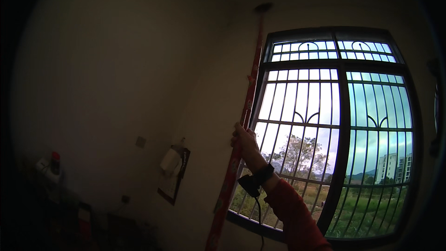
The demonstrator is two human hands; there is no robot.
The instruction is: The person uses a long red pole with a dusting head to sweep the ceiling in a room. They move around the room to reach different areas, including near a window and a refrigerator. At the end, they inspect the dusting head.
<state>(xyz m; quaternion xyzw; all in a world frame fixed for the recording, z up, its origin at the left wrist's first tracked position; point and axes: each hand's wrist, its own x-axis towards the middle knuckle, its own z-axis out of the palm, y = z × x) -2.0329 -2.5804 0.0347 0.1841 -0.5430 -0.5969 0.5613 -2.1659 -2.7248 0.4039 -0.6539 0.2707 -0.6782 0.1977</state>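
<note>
My right hand (245,141), coming up from the lower right in a red sleeve, is closed around a long red pole (230,177). The pole leans upward, its shaft marked with lighter patches. At its top, a dark blurred head (263,7) is high on the wall, above the window's upper left corner; whether it touches the wall, I cannot tell. A black strap with a small black device (249,185) circles my right wrist, and a cable hangs from it. My left hand is out of view.
Right of the pole is a dark-framed window (343,111) with metal bars. A wall calendar (170,184) with a pale thing over it hangs to the left, near a wall switch plate (140,142). At lower left, a red-topped dark container (55,163) stands among dim objects.
</note>
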